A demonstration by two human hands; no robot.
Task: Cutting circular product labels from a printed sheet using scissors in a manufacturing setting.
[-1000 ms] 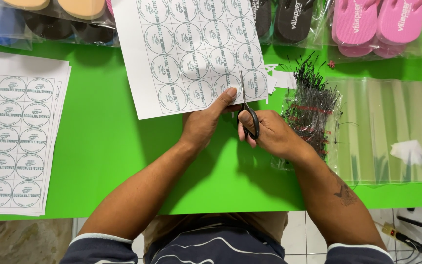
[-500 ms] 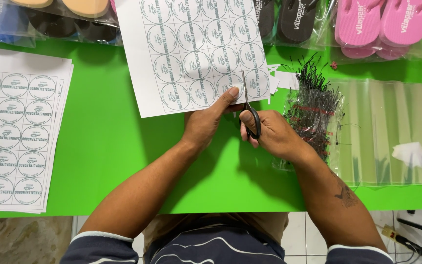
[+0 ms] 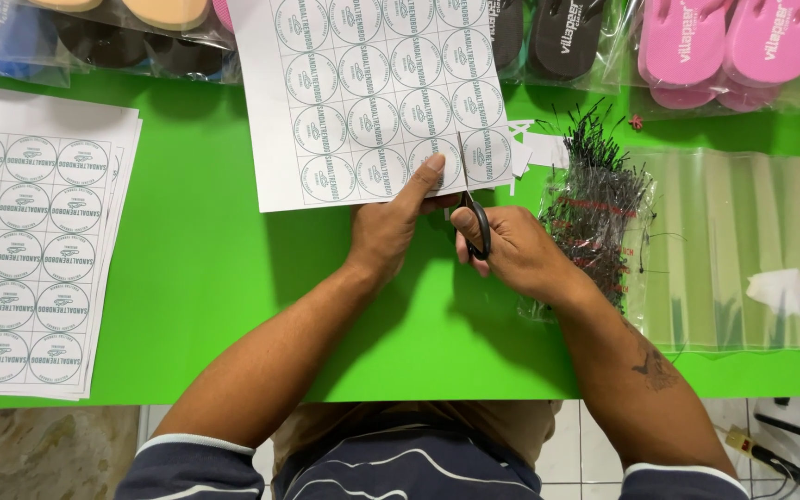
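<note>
Green table top carries everything, and near the middle of its far edge lies a white sheet of round labels, its upper part cut off by the picture's top. The left hand pins the sheet's near edge, thumb pressed flat on a label in the bottom row and the other fingers tucked out of sight under the paper. Just to the right of that thumb, the right hand grips black-handled scissors, fingers closed through the loops. The blades run up into the sheet between the last two label columns; how wide they gape is hard to tell, since the thin metal blends with the paper.

Touching the right wrist is a clear bag of black tag fasteners, partly hidden by the hand. Beyond it, toward the right edge, lie clear plastic sleeves. A stack of label sheets sits at the left edge, running out of view. Bagged flip-flops line the far edge, only their lower halves showing.
</note>
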